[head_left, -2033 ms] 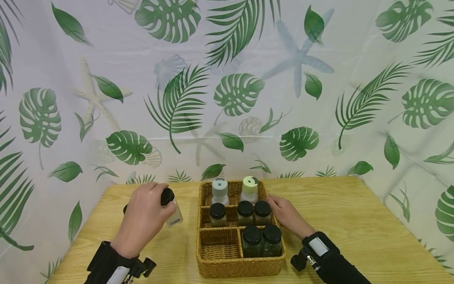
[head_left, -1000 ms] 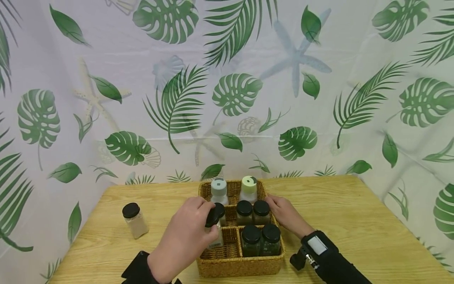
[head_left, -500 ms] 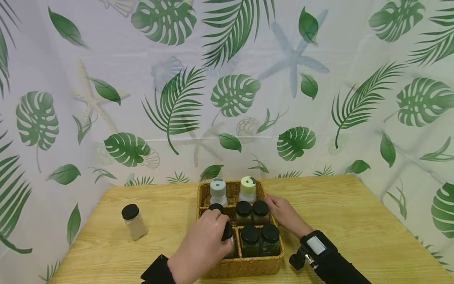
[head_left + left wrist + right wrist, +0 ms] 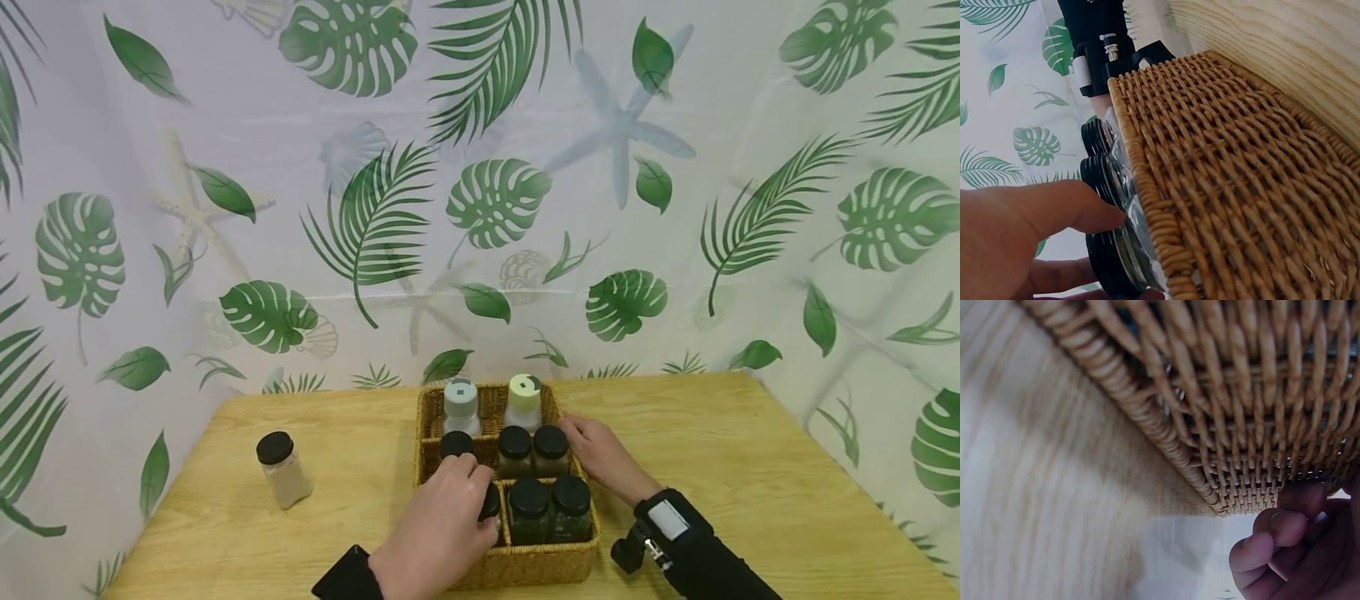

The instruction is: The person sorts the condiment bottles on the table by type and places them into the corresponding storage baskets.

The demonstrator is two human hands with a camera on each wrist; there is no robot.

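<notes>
My left hand (image 4: 442, 525) pinches a clear jar by its black lid (image 4: 491, 502), down in the front left compartment of the wicker basket (image 4: 540, 568). Most of this jar is hidden behind the hand in the head view. From the left wrist, thumb and fingers show around the black lid (image 4: 1110, 265), close to the basket's woven wall (image 4: 1229, 181). At the basket's right side, my right hand (image 4: 603, 454) holds the rim. Its curled fingers (image 4: 1288, 528) appear against the wicker in the right wrist view.
Two black-lidded jars (image 4: 528, 500) stand in the front right compartment. Several more (image 4: 514, 446) fill the middle row. Behind them are a grey-capped bottle (image 4: 461, 400) and a yellow-capped bottle (image 4: 523, 396). Another black-lidded jar (image 4: 287, 479) stands on the wooden table (image 4: 360, 425) at left.
My left hand has carried the jar from above the table's left side rightward and down into the basket's front left compartment. The right hand has stayed at the rim.
</notes>
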